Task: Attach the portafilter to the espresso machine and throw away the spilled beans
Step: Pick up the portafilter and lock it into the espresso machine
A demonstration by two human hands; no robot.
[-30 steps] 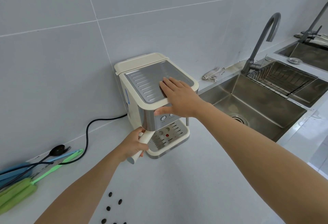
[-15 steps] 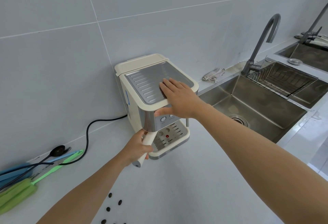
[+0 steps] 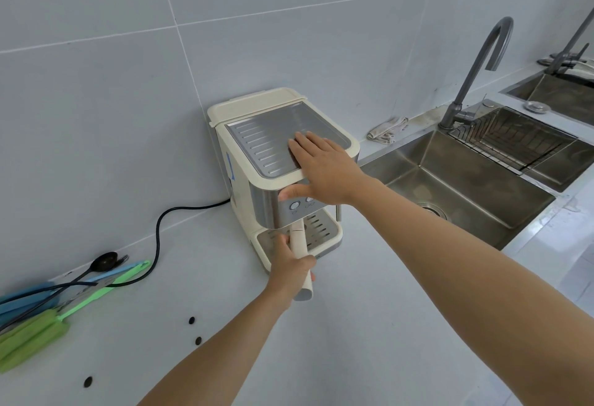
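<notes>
A cream and steel espresso machine (image 3: 257, 148) stands against the tiled wall. My right hand (image 3: 321, 171) lies flat on its top front edge, thumb over the front panel. My left hand (image 3: 291, 266) grips the cream handle of the portafilter (image 3: 299, 241), which points toward me from under the machine's front; its head is hidden beneath the machine. Dark coffee beans lie scattered on the white counter near my left forearm: one (image 3: 192, 320), another (image 3: 198, 340), and a third (image 3: 88, 381).
A black power cord (image 3: 160, 229) runs left from the machine. Green and blue brushes (image 3: 38, 331) and a black spoon (image 3: 104, 261) lie at the left. A steel sink (image 3: 466, 193) with a grey tap (image 3: 472, 71) and a rag (image 3: 387, 129) is on the right.
My left hand has swung the portafilter handle from the machine's left toward its front centre. The right hand stays on top of the machine.
</notes>
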